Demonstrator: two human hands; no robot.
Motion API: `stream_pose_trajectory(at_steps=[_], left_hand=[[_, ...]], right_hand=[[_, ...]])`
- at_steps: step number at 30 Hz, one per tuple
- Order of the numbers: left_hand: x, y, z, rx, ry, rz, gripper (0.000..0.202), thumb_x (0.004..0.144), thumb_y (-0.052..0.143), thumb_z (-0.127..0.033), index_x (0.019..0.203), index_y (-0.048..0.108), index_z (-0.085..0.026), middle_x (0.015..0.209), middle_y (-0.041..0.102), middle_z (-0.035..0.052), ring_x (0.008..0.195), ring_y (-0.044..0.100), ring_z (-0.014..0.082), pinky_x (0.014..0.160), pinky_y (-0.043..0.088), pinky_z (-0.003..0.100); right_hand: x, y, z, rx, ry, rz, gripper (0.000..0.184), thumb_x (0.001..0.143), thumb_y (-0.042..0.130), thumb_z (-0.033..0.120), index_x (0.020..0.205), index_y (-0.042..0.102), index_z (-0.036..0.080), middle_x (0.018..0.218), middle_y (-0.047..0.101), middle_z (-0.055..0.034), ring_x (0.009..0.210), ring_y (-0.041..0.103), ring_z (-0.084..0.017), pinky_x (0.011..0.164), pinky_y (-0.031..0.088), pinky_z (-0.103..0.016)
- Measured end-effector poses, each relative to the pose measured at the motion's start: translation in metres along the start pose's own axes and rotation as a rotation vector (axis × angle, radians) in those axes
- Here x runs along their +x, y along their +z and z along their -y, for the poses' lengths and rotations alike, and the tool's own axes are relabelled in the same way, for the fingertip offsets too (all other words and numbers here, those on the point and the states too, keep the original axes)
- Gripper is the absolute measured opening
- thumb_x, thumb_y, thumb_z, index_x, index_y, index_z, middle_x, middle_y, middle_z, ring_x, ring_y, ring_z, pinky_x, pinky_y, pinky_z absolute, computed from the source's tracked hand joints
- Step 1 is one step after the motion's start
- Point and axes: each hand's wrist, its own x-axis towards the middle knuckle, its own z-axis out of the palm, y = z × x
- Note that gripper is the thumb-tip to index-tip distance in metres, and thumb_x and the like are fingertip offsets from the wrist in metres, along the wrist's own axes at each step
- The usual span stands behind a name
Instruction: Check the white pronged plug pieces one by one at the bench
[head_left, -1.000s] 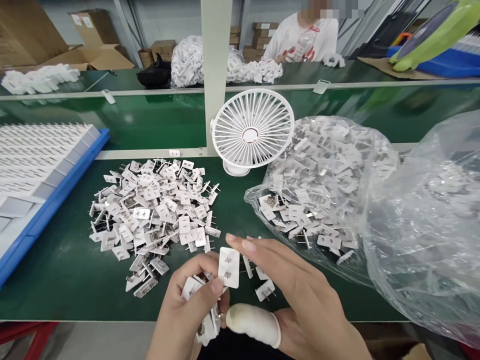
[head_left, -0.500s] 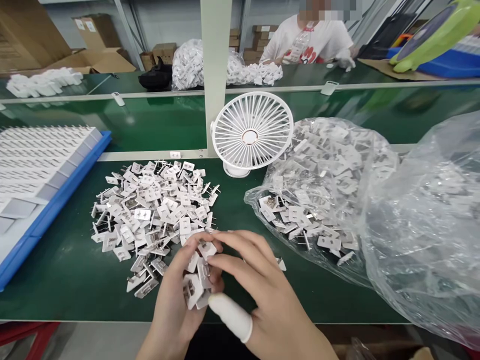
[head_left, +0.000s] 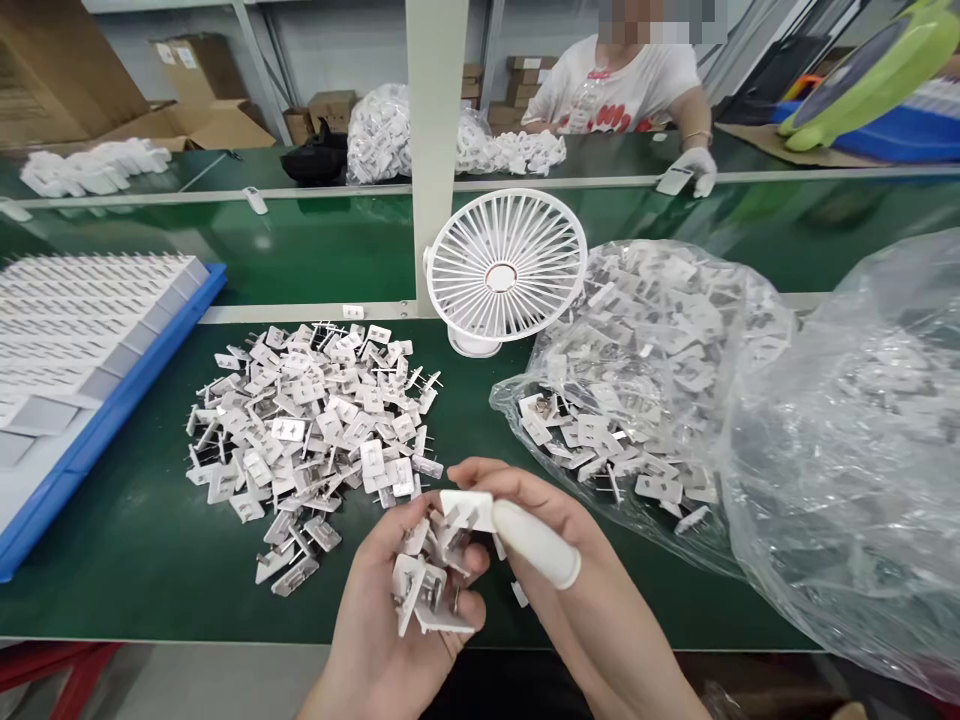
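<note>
My left hand (head_left: 390, 610) is cupped around several white plug plates (head_left: 431, 590) with metal prongs. Close beside it, my right hand (head_left: 555, 560) pinches one white plug plate (head_left: 466, 510) between a thumb in a white finger cot (head_left: 536, 545) and the fingers behind it. Another white piece shows partly below the right hand. Beyond my hands lies a loose pile of plug plates (head_left: 300, 410), prongs pointing in many directions.
A blue tray (head_left: 150, 400) with rows of pronged white pieces stands at left. A white fan (head_left: 502, 265) is at the back. Clear plastic bags (head_left: 645, 350) of plug plates fill the right. Across the bench, a person's gloved hand (head_left: 697, 170) touches a white piece.
Both hands have shifted a little to the right. My right hand has turned and now holds a plug plate up beside the left. The other person's gloved hand has reached a white piece.
</note>
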Motion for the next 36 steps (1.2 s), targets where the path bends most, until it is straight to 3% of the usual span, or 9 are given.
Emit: stream_pose_trajectory(at_steps=[4,7,11,17,20,25,30,33,36], left_hand=[[0.001,-0.013,0.001,0.134,0.042,0.288,0.02,0.084,0.057,-0.027,0.069,0.058,-0.014,0.067,0.058,0.0009,0.042,0.044,0.0039,0.038,0.031,0.014],[0.0,-0.015,0.001,0.231,0.068,0.368,0.021,0.081,0.062,-0.031,0.067,0.058,-0.015,0.066,0.058,-0.001,0.039,0.042,0.0022,0.037,0.026,0.015],[0.0,-0.013,0.001,0.346,0.149,0.358,0.021,0.079,0.065,-0.033,0.067,0.06,-0.016,0.065,0.059,-0.0008,0.037,0.041,0.0024,0.037,0.023,0.016],[-0.005,-0.009,0.002,0.626,0.411,0.261,0.023,0.072,0.072,-0.036,0.067,0.064,-0.015,0.063,0.058,-0.0001,0.039,0.042,0.0033,0.04,0.027,0.019],[-0.006,-0.008,0.003,0.67,0.452,0.223,0.024,0.071,0.073,-0.038,0.066,0.065,-0.016,0.062,0.057,-0.0004,0.04,0.041,0.0037,0.04,0.025,0.019],[-0.002,-0.01,0.006,0.648,0.44,0.224,0.023,0.074,0.071,-0.036,0.07,0.068,-0.014,0.062,0.055,-0.0003,0.04,0.04,0.0031,0.04,0.028,0.018],[0.006,-0.011,-0.006,0.282,0.501,0.199,0.01,0.082,0.061,-0.024,0.086,0.067,-0.017,0.066,0.058,-0.0006,0.042,0.043,0.0043,0.039,0.033,0.016],[0.008,-0.011,-0.012,0.171,0.487,0.174,0.027,0.086,0.053,-0.02,0.11,0.062,-0.016,0.065,0.058,-0.0002,0.042,0.044,0.0059,0.039,0.036,0.016],[0.008,-0.009,-0.009,0.088,0.336,0.098,0.022,0.085,0.055,-0.025,0.102,0.064,-0.013,0.061,0.059,0.0009,0.038,0.043,0.0073,0.036,0.035,0.018]], right_hand=[[0.001,-0.002,-0.001,0.305,0.098,0.035,0.016,0.08,0.065,0.036,0.083,0.071,0.022,0.101,0.069,-0.0062,0.075,0.063,-0.017,0.076,0.053,-0.033],[0.001,-0.001,-0.002,0.41,0.117,0.072,0.018,0.082,0.063,0.034,0.088,0.073,0.021,0.091,0.07,-0.0053,0.065,0.061,-0.015,0.073,0.053,-0.03],[0.001,-0.002,-0.005,0.46,0.139,0.102,0.018,0.084,0.062,0.034,0.089,0.074,0.022,0.088,0.07,-0.0034,0.069,0.062,-0.013,0.076,0.051,-0.025],[-0.001,-0.003,-0.008,0.487,0.161,0.067,0.013,0.078,0.07,0.034,0.085,0.075,0.025,0.097,0.07,-0.0017,0.074,0.06,-0.012,0.067,0.052,-0.021],[-0.002,-0.002,-0.008,0.473,0.154,0.055,0.012,0.076,0.072,0.035,0.083,0.075,0.026,0.097,0.07,-0.0005,0.077,0.061,-0.011,0.068,0.051,-0.019],[-0.002,0.0,-0.007,0.258,0.131,-0.007,0.018,0.071,0.074,0.043,0.076,0.075,0.026,0.107,0.067,-0.0029,0.097,0.062,-0.019,0.08,0.051,-0.026],[-0.003,-0.001,-0.006,-0.047,0.044,-0.13,0.029,0.084,0.058,0.049,0.104,0.069,0.034,0.128,0.057,-0.002,0.121,0.051,-0.024,0.099,0.042,-0.037],[-0.006,0.0,-0.002,-0.322,-0.107,-0.055,0.021,0.089,0.053,0.037,0.105,0.066,0.033,0.123,0.059,-0.0019,0.117,0.053,-0.021,0.098,0.043,-0.036],[-0.01,0.006,0.001,-0.669,-0.26,0.1,0.022,0.084,0.057,0.023,0.105,0.063,0.029,0.125,0.057,-0.0026,0.12,0.048,-0.022,0.096,0.045,-0.035]])
